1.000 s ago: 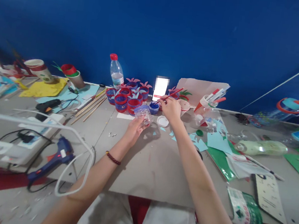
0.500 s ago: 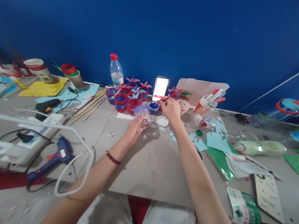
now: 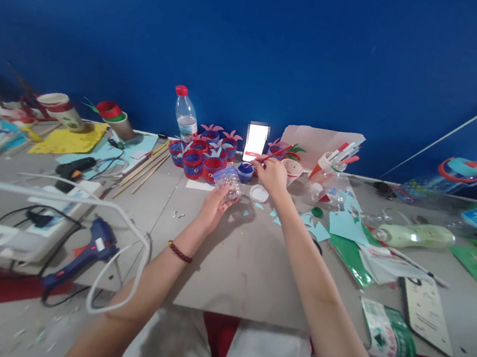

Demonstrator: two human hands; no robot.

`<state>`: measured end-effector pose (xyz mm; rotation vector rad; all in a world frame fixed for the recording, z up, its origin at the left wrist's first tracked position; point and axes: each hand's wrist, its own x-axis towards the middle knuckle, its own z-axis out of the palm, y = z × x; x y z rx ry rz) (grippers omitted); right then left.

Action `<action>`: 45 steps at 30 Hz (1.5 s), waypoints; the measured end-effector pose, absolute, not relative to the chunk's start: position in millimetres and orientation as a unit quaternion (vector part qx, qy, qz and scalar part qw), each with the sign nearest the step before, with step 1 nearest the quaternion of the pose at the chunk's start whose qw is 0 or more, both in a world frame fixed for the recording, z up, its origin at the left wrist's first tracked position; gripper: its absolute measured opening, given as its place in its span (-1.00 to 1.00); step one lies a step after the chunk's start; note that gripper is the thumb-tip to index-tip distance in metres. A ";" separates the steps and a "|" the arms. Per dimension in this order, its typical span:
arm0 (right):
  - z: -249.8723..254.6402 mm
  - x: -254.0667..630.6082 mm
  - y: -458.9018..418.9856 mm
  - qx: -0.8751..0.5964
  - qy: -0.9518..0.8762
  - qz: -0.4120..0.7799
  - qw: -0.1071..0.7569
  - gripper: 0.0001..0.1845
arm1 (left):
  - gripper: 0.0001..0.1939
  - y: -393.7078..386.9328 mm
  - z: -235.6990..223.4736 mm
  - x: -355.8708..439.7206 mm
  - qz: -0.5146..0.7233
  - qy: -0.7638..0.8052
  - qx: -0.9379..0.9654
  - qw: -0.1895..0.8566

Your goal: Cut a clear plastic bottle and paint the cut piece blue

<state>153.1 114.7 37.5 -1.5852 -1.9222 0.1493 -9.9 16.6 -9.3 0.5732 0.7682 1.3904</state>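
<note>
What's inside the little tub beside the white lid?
Something blue, likely paint, shows inside the tub. The red paintbrush reaches to its mouth. The blue covers the bottom, so that's hidden.

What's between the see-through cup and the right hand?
The head view shows a pot of blue paint and a white lid between the clear cup in the left hand and the right hand. The red brush slants toward the pot.

Wide head-worn view, directed forward and down over a near table [image 3: 260, 285]; the wearer's lap [image 3: 264, 355] lies at bottom centre, the forearms [image 3: 157, 275] enter from the lower left and lower right, and a blue wall [image 3: 254, 47] fills the top.
</note>
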 end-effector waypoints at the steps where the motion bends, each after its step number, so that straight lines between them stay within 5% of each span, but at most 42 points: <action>1: 39.2 152.5 113.3 -0.602 -0.734 0.055 0.310 -0.73 | -0.70 16.4 -9.0 -9.9 0.615 0.340 0.255 0.664; 45: 38.1 152.6 115.6 -0.592 -0.724 0.059 0.350 -0.73 | -0.71 16.1 -7.4 -9.2 0.613 0.335 0.251 0.670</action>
